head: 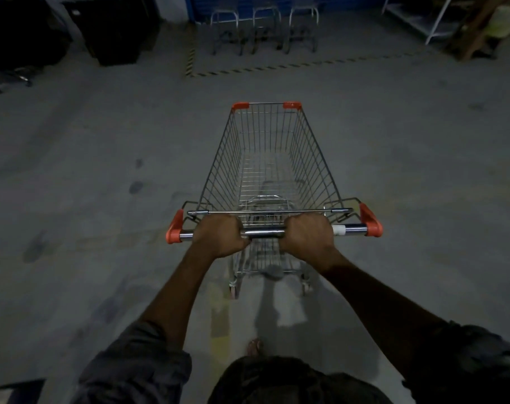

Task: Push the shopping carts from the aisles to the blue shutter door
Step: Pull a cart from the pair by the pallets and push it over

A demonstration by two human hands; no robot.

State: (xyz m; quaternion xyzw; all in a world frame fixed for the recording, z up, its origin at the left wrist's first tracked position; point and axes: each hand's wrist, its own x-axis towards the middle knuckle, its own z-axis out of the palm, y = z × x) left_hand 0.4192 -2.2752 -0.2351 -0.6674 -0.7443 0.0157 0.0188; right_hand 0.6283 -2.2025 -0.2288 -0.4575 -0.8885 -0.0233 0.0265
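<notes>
On the open concrete floor (102, 141), you're mid-push: your left hand (218, 237) and right hand (307, 236) both clamp the handle bar (262, 233) of the shopping cart (271, 158), directly ahead of you. Next, steer straight over the striped floor tape (277, 67) and ease in by the three parked carts (264, 27) at the blue shutter door (239, 2) — brake gently. It's empty — silver wire, orange corner guards

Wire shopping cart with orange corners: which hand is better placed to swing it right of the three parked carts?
Probably the left hand: it grips the steel handle bar nearer its orange end cap than the right hand, giving more leverage.
</notes>
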